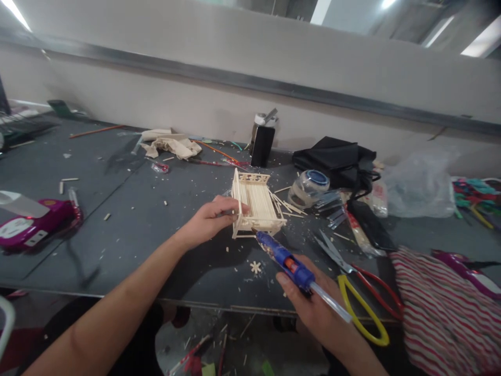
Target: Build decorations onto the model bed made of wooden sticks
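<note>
A small wooden stick model shaped like a bed (260, 201) stands on the dark table. My left hand (213, 216) grips its left side, with the fingertips partly hidden behind the model's rail. In my right hand (313, 300) is a blue hot glue gun (287, 261), a clear glue stick (332, 303) poking out of its back. The gun's nozzle points at the model's near end, close to or touching it. Just in front of the model lies a small star-shaped piece of sticks (255, 267).
Scissors (352, 269) with red and yellow handles lie at the right, beside a striped cloth (446, 308). Behind are loose sticks (287, 206), a clear jar (307, 190), a black bag (336, 159) and a bottle (263, 138). A purple power strip (37, 224) sits at the left.
</note>
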A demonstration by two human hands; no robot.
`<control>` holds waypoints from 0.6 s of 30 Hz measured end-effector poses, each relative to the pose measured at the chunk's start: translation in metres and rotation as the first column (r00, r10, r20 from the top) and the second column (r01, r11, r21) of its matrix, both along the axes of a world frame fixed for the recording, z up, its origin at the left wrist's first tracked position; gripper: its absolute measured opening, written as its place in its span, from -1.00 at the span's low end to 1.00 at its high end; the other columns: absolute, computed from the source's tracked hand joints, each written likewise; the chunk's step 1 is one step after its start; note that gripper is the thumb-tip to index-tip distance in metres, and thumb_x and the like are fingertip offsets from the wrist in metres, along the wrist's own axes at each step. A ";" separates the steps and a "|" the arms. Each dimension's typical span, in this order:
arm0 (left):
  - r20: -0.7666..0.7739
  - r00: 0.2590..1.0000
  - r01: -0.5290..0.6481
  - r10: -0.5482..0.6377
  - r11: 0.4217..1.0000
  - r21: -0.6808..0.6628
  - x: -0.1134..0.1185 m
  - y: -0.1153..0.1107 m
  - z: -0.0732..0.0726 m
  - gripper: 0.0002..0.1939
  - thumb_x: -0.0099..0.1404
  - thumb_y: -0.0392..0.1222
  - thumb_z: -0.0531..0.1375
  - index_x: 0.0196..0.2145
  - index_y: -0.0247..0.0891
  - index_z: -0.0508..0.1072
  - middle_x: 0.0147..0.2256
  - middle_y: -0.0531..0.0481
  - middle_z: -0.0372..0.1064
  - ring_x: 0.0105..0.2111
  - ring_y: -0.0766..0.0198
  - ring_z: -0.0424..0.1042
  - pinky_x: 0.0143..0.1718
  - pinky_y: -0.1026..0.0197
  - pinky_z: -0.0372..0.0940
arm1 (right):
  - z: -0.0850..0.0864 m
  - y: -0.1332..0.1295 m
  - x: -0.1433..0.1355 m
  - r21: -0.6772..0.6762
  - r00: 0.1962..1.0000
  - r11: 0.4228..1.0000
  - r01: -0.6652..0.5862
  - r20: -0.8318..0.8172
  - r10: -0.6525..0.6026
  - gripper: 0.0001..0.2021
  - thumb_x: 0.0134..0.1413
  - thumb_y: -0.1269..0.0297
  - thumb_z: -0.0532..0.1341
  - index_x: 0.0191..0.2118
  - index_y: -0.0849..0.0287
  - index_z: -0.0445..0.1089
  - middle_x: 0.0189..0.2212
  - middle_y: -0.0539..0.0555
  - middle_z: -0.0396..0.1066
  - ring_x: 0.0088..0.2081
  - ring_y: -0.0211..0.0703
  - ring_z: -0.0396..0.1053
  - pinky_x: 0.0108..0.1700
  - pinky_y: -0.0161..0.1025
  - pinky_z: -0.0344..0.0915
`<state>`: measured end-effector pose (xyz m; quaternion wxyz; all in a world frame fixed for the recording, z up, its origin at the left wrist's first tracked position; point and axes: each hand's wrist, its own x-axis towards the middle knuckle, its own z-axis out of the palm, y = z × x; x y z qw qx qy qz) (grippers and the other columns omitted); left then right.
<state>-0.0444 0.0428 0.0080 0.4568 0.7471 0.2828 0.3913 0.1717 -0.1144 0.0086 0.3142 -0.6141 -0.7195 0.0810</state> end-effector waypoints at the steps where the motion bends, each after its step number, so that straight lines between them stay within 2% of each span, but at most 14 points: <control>1: -0.003 1.000 0.014 -0.014 1.000 0.009 0.000 0.001 -0.002 -0.76 0.24 -0.25 0.17 -0.17 -0.06 0.56 -0.14 -0.04 0.48 -0.04 0.14 0.33 0.06 0.02 0.16 | 0.000 0.001 -0.001 -0.010 1.000 1.000 0.004 -0.005 -0.004 -0.84 0.18 0.17 0.14 -0.15 0.06 0.34 -0.34 0.03 0.49 -0.33 -0.10 0.49 -0.29 -0.25 0.41; 6: 0.004 1.000 0.026 -0.026 1.000 0.015 0.001 0.001 -0.008 -0.74 0.27 -0.26 0.15 -0.13 -0.04 0.55 -0.14 -0.04 0.47 -0.05 0.16 0.32 0.06 0.02 0.17 | -0.003 0.004 -0.003 -0.008 1.000 1.000 0.006 -0.011 -0.006 -0.84 0.18 0.19 0.15 -0.14 0.07 0.33 -0.31 0.04 0.48 -0.31 -0.10 0.48 -0.28 -0.26 0.40; 18: 0.030 0.999 -0.020 0.021 1.000 -0.013 0.003 -0.003 -0.008 -0.74 0.23 -0.30 0.18 -0.20 -0.01 0.59 -0.26 -0.04 0.47 -0.16 0.17 0.34 -0.04 0.02 0.26 | -0.013 0.002 -0.002 0.012 1.000 1.000 0.010 0.012 -0.010 -0.84 0.19 0.19 0.13 -0.13 0.07 0.29 -0.36 0.06 0.45 -0.36 -0.09 0.46 -0.33 -0.21 0.40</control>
